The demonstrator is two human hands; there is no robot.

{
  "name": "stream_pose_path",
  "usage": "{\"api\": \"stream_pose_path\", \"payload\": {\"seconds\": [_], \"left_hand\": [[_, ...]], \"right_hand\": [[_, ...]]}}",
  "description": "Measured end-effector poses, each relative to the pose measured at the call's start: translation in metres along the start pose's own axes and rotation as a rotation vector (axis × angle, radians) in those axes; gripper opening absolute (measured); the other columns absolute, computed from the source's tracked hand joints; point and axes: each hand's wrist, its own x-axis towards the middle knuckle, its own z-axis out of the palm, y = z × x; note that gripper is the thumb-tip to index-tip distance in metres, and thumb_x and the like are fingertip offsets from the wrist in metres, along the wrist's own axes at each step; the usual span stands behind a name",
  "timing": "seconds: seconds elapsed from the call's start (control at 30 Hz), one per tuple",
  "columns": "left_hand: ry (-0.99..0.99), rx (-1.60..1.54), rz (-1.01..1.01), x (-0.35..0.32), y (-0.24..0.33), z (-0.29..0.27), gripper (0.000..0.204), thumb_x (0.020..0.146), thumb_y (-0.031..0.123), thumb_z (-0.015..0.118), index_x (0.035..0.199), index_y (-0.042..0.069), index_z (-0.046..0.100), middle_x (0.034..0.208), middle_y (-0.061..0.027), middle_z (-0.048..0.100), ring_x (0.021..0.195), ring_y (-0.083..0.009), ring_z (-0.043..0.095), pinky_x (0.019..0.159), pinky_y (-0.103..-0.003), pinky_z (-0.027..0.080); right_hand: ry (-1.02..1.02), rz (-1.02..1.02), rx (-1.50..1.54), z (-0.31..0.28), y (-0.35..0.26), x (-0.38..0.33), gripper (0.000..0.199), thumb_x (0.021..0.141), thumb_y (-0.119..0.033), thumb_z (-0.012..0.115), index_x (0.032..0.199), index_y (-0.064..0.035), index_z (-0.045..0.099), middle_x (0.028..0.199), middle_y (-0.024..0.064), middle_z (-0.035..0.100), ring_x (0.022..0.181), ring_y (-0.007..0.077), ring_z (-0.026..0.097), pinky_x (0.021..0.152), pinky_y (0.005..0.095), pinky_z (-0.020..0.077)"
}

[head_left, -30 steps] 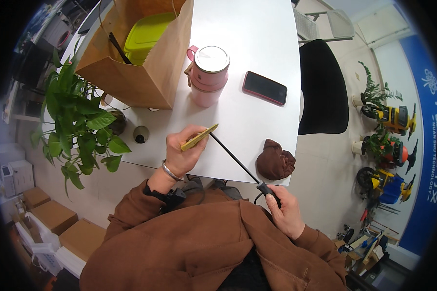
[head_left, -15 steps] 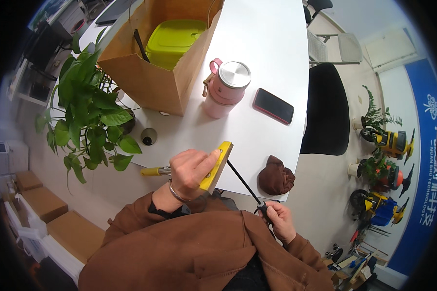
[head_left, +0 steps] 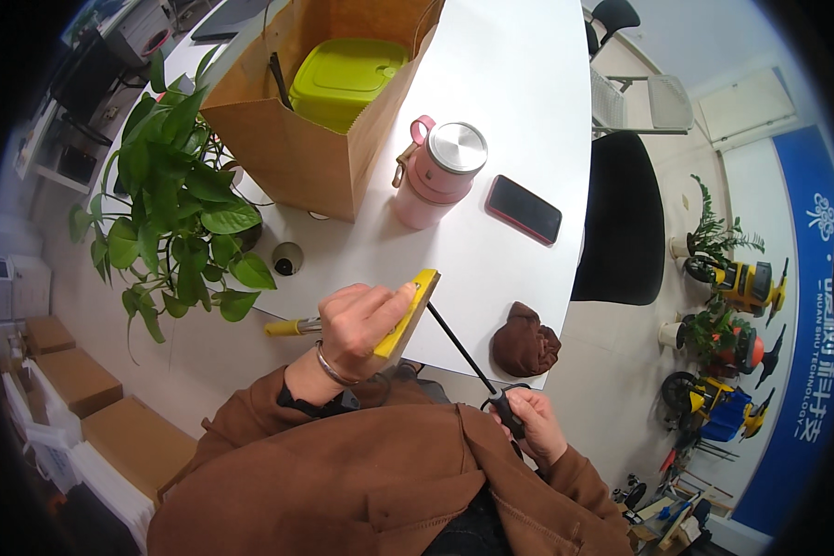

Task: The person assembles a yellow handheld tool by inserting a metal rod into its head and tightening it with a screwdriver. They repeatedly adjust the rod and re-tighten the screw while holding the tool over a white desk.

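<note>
My left hand [head_left: 350, 326] is closed around a yellow tool with a flat, bar-shaped head [head_left: 408, 313]. A yellow round handle [head_left: 284, 328] with a metal shank sticks out on the other side of the fist and looks like part of it. In my right hand [head_left: 539, 424], the fingers grip the dark handle [head_left: 507, 413] of what looks like a long black-shafted screwdriver. Its thin shaft [head_left: 460, 347] slants up-left, and its end meets or passes behind the yellow head; I cannot tell which. Both hands are held above my lap at the table's near edge.
On the white table [head_left: 510, 93] stand a paper bag [head_left: 296, 167] with a green-lidded box [head_left: 347, 79], a pink flask [head_left: 435, 181], a phone [head_left: 524, 209], a brown cloth bundle [head_left: 524, 343] and a leafy plant [head_left: 181, 195]. A black chair [head_left: 621, 222] is at the right.
The view has shifted slightly. My right fingers have moved on the screwdriver handle, and more of the handle shows now. My left hand keeps its grip on the yellow tool.
</note>
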Motion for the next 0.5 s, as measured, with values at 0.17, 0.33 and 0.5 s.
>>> {"api": "stream_pose_path", "payload": {"seconds": [0.17,0.33,0.5], "left_hand": [[-0.011,0.024,-0.021,-0.003,0.001,0.001,0.037,0.066,0.005,0.071,0.103,-0.002,0.068,0.065,-0.0072,0.054,0.049,-0.0236,0.052,0.046,-0.032,0.042],[0.012,-0.042,-0.038,-0.003,-0.003,0.003,0.037,0.067,0.005,0.071,0.103,-0.002,0.068,0.066,-0.0087,0.056,0.050,-0.0256,0.054,0.047,-0.033,0.043],[-0.011,-0.045,-0.046,-0.003,-0.003,0.002,0.037,0.067,0.005,0.071,0.103,-0.002,0.068,0.067,-0.0094,0.057,0.051,-0.0263,0.056,0.048,-0.034,0.044]], "right_hand": [[0.229,-0.297,-0.508,0.013,0.001,-0.005,0.017,0.091,-0.011,0.067,0.103,-0.0001,0.061,0.091,0.0034,0.066,0.079,0.0089,0.061,0.074,0.0238,0.0506],[0.138,-0.149,-0.266,0.005,0.000,-0.006,0.022,0.090,-0.007,0.067,0.110,0.0012,0.065,0.091,0.0012,0.066,0.079,0.0083,0.060,0.072,0.0235,0.0499],[0.185,-0.175,-0.310,0.003,0.007,0.000,0.019,0.095,-0.012,0.061,0.106,0.0031,0.063,0.084,0.0027,0.062,0.068,0.0080,0.055,0.061,0.0221,0.0460]]}}
